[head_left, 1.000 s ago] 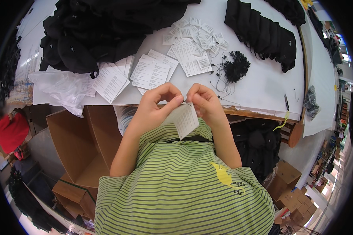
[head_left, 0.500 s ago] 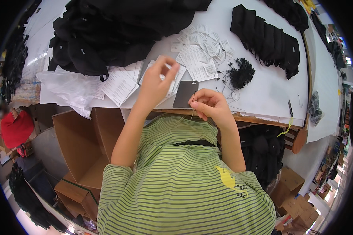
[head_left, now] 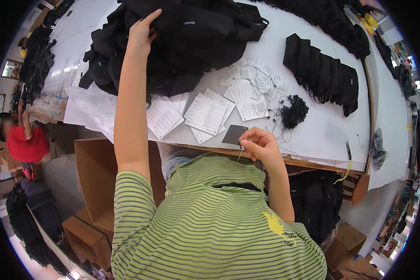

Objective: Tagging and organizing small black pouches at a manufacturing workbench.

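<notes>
My left hand is stretched out to the pile of black fabric pouches at the far left of the table. Its fingers are apart against the dark cloth, one pointing outward. Near the front edge, my right hand pinches the thin string of a black hang tag, with the string's end sticking out below the fingers. The tag has a small hole at its top corner. Printed white paper slips lie beyond the tag, and smaller white labels are heaped behind them.
A tangle of black strings lies right of the labels. A row of overlapping black pouches is at the right. Thread snips with a yellow cord lie near the edge. A cardboard box stands below; a person in red is far left.
My left hand has moved from above the paper slips up to the black pile. My right hand still pinches the tag's string. The whole view has shifted slightly.
</notes>
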{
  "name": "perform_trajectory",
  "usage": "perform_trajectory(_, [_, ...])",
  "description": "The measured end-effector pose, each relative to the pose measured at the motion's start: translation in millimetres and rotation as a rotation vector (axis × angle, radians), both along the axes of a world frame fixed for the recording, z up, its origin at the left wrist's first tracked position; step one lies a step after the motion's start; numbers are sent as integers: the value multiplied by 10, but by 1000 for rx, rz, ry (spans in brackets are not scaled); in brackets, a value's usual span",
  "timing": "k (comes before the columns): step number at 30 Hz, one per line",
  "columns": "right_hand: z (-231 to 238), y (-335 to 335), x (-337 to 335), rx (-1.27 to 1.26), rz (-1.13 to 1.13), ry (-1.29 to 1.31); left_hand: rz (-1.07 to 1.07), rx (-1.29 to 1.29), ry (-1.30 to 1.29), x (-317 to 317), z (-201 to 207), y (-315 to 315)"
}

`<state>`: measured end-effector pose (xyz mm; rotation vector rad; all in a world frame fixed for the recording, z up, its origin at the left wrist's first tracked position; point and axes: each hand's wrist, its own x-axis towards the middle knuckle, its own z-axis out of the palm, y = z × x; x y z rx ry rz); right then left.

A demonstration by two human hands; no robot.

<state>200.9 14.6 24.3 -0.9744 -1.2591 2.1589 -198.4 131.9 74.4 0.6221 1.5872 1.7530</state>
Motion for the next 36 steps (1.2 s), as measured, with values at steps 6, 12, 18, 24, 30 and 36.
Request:
perform_trajectory(6, [21, 7, 13, 22, -53, -38, 15, 395, 253, 641, 239, -223])
perform_trajectory(12, [105, 25, 185, 79, -45, -73, -120, 762, 1252, 1517, 355, -600])
perform_trajectory(18, [123, 7, 421, 98, 282, -229, -709, 401, 1409, 1772, -899, -778])
perform_trajectory(24, [24, -109, 660, 40, 409, -195, -835, 114, 1297, 2088, -717, -1168])
perform_trajectory(30, [197, -98, 946, 53, 417, -235, -1041, 218, 1237, 2582, -801, -1528])
perform_trajectory(36, [272, -61, 1019, 195, 313, -431, -1054, 157, 1182, 2552, -841, -1616])
